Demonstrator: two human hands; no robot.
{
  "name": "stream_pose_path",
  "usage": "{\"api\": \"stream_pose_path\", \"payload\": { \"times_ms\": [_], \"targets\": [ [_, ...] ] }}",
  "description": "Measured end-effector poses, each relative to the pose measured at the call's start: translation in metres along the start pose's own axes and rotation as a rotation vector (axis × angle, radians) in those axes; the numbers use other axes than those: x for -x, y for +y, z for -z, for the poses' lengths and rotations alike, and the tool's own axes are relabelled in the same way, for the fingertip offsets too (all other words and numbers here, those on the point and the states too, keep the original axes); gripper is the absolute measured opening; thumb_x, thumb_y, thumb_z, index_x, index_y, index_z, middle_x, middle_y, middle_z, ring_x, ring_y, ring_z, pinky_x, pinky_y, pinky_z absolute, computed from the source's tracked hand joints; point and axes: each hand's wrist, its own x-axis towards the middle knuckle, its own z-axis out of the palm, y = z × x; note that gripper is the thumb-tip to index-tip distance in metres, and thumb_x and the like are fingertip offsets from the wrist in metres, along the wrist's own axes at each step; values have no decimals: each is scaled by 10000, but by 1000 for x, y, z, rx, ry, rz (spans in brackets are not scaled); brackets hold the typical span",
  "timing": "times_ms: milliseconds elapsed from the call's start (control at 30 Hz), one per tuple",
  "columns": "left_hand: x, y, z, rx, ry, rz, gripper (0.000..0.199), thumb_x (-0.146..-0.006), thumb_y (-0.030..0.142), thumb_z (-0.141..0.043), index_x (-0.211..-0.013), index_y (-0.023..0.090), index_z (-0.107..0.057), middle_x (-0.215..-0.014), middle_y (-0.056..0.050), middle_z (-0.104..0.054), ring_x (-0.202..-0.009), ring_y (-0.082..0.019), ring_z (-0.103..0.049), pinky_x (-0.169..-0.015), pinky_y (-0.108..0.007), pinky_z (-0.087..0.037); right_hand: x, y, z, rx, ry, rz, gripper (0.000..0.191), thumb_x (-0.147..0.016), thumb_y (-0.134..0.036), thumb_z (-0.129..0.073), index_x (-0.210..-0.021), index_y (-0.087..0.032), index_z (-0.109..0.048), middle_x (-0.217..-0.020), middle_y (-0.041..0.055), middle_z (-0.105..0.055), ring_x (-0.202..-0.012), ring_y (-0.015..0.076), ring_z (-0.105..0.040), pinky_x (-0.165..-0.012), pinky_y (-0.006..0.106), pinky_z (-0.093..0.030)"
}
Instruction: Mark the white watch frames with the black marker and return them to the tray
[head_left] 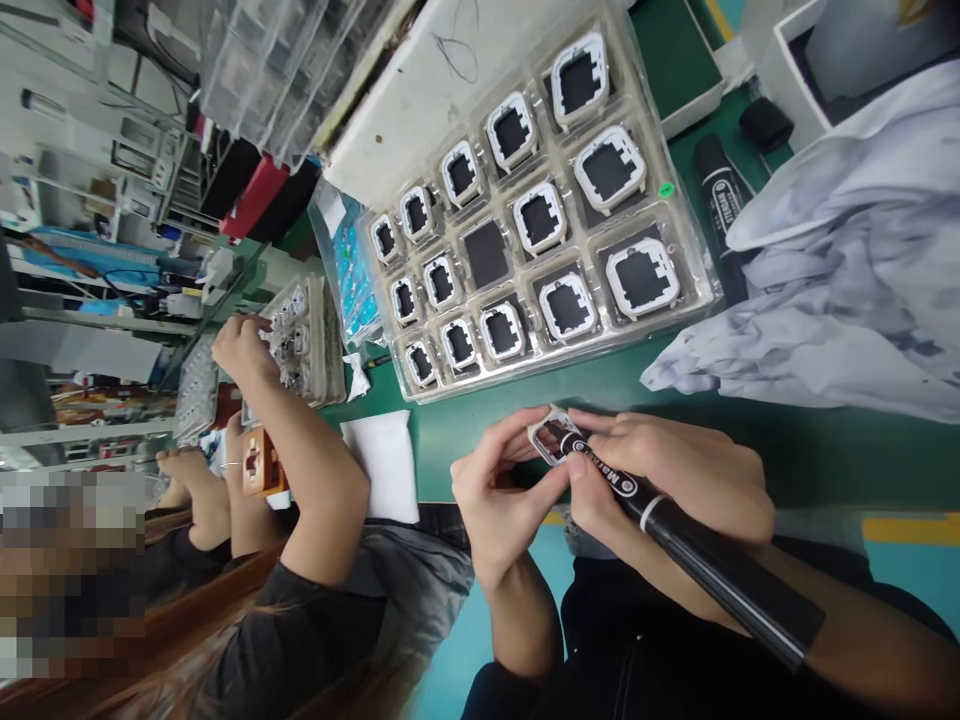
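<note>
My left hand (502,485) grips a small whitish square frame (538,437) with rounded corners between thumb and fingers, just in front of the bench edge. My right hand (660,480) is closed round a black marker pen (701,545), its tip end reaching into the opening of the frame. Right-hand fingers are also close to the frame's edge; whether they touch it I cannot tell. Beyond my hands lies a clear plastic tray (480,385) with several similar frames in its pockets. One pocket in the middle row shows only its dark base.
A crumpled grey-white cloth (847,270) lies at the right, beside a dark tube (716,190) and a black cap (766,124). A folded white cloth (382,465) rests on the green bench (435,450). Left of me, a co-worker's arm (315,470) reaches over another tray (319,335).
</note>
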Motion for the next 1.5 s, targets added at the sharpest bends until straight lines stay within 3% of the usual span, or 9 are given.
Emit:
{"api": "stream_pose_path", "payload": {
  "times_ms": [567,700,967,1100,1167,1267,1367,1433,1500],
  "targets": [
    [-4,-1,2,-44,-52,-127,384,-981,166,-955,-1353,245,-905,-1030,-16,-932,-795,-173,-893,-791,-224,-758,-3,1,9,-3,-66,-25,217,-1058,-100,-794,-909,-258,-781,-947,1,-874,-844,216,-898,-784,281,-759],
    [-9,1,1,55,-64,-81,434,-923,253,-1046,-1332,217,-905,-1001,-32,-936,-790,-198,-908,-790,-241,-778,-5,5,20,-55,-108,18,199,-1042,-64,-820,-975,-247,-782,-1000,-1,-897,-960,234,-927,-918,292,-793],
    [-12,2,0,168,-89,11,553,-820,347,-1137,-1306,216,-908,-1002,-60,-941,-797,-221,-922,-798,-238,-777,-5,4,19,-138,-142,-12,196,-1013,-50,-819,-1040,-235,-764,-969,-7,-878,-1046,265,-934,-965,302,-809],
    [-6,0,2,118,-59,27,570,-840,448,-1122,-1295,192,-893,-984,-78,-932,-763,-233,-910,-765,-271,-778,-1,8,26,-195,-1,18,174,-1001,-56,-815,-1055,-216,-770,-887,-1,-819,-792,234,-878,-1058,467,-824],
    [-10,2,9,57,-26,-23,568,-879,494,-1090,-1312,193,-879,-975,-76,-916,-730,-230,-884,-733,-311,-778,2,15,36,-240,-80,43,185,-987,-37,-809,-1020,-216,-775,-807,-18,-753,-660,203,-801,-1041,515,-829],
    [-39,8,25,-140,39,-204,517,-929,504,-1051,-1342,249,-876,-1160,-85,-862,-901,-230,-860,-735,-332,-757,4,25,46,-251,-163,33,181,-992,-42,-822,-1004,-219,-784,-806,5,-758,-771,248,-867,-877,411,-836],
    [-95,13,38,-396,54,-377,475,-1002,582,-966,-1376,304,-873,-1313,-93,-720,-1065,-228,-767,-724,-298,-690,7,25,41,-282,55,3,216,-987,-61,-827,-1107,-228,-762,-842,17,-791,-915,309,-910,-810,412,-828],
    [-135,10,38,-544,0,-442,483,-1092,583,-861,-1477,294,-825,-1320,-104,-692,-1064,-230,-720,-872,-364,-702,9,24,34,-299,160,14,237,-981,-61,-817,-1127,-232,-743,-832,7,-793,-876,297,-902,-812,425,-827],
    [-166,3,34,-688,-95,-474,508,-1149,560,-774,-1560,263,-777,-1366,-140,-677,-1240,-309,-689,-1134,-509,-662,9,23,27,-291,163,39,216,-985,-78,-822,-1107,-231,-734,-826,4,-802,-832,273,-895,-813,400,-819]
  ]
}}
